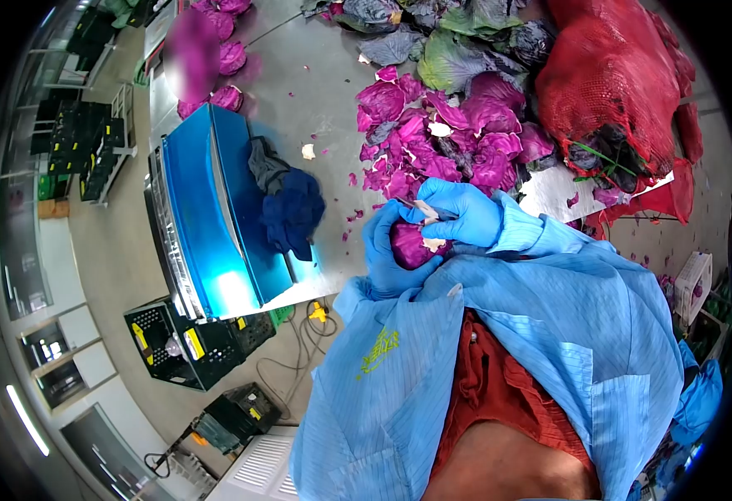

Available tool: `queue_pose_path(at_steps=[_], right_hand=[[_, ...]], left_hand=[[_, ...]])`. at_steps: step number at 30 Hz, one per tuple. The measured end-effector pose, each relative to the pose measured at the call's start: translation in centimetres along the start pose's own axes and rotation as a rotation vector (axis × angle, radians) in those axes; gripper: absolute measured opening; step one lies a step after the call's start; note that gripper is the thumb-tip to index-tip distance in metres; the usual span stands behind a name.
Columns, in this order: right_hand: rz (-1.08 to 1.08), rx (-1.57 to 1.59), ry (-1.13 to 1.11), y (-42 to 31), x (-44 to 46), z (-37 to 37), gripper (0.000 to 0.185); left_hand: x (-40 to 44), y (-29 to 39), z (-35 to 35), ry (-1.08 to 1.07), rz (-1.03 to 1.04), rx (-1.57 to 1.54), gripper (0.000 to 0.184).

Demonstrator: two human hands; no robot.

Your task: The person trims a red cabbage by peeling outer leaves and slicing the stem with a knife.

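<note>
A red cabbage [412, 244] with a pale cut stem end rests in my gloved left hand [383, 259], whose fingers wrap its side close to my chest. My right hand [470, 213], also in a blue glove, is closed over the top of that cabbage. Between its fingers is a thin, pale, knife-like tool [424, 210]; most of it is hidden by the fingers. Just beyond both hands lies a heap of loose purple cabbage leaves [458, 138] on the metal table [299, 100].
A red mesh sack [608, 79] of cabbages stands at the right, near dark outer leaves [449, 54]. Left are a blue box [216, 200], a dark blue cloth [291, 213] and trimmed cabbages [231, 58]. Black crates [186, 342] and a cable [299, 351] are on the floor.
</note>
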State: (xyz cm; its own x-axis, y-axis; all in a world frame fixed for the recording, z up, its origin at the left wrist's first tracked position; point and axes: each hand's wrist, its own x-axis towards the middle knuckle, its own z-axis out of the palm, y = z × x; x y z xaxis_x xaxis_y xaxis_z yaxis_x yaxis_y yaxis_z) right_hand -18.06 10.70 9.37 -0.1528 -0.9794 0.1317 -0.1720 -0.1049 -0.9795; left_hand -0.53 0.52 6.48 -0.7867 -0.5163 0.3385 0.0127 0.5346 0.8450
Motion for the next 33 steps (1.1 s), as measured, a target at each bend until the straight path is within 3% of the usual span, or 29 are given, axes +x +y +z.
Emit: queue_pose_path(at_steps=[1,7,10,16,19,20,23,27,31,33], right_hand=[[-0.009,0.047,0.029,0.1,-0.1,0.1,0.040],[0.259,0.069,-0.084,0.1,-0.1,-1.1,0.025],[0.173,0.247,-0.052,0.9,-0.2,-0.8,0.020],[0.385,0.435,-0.050,-0.5,-0.1,-1.4,0.015],[0.248,0.636,-0.088,1.4,-0.6,-0.7,0.019],[0.189,0.554,-0.072,1.9,-0.8,-0.7,0.024],[0.362,0.287,-0.068,-1.2,0.1,-1.8,0.025],[-0.033,0.177,-0.084,1.3,0.2,-0.7,0.025],[0.034,0.252,-0.098,1.7,0.5,-0.9,0.008],[0.026,0.073,-0.097,1.4,0.4,-1.3,0.006]], left_hand=[[-0.1,-0.2,0.1,0.004,-0.009,-0.011,0.097],[-0.2,-0.5,0.1,-0.050,0.020,0.025,0.097],[-0.3,-0.4,0.4,-0.048,0.004,0.004,0.098],[0.0,0.1,0.4,-0.061,0.040,0.036,0.097],[-0.3,-0.8,0.2,-0.088,-0.014,-0.029,0.097],[-0.4,-1.0,0.3,-0.081,-0.017,-0.040,0.096],[-0.5,-1.3,0.5,-0.071,-0.022,-0.062,0.095],[-0.2,-1.5,0.3,-0.104,-0.073,-0.118,0.097],[0.0,-1.8,0.1,-0.121,-0.055,-0.078,0.097],[-0.3,-1.8,-0.2,-0.114,-0.103,-0.093,0.096]])
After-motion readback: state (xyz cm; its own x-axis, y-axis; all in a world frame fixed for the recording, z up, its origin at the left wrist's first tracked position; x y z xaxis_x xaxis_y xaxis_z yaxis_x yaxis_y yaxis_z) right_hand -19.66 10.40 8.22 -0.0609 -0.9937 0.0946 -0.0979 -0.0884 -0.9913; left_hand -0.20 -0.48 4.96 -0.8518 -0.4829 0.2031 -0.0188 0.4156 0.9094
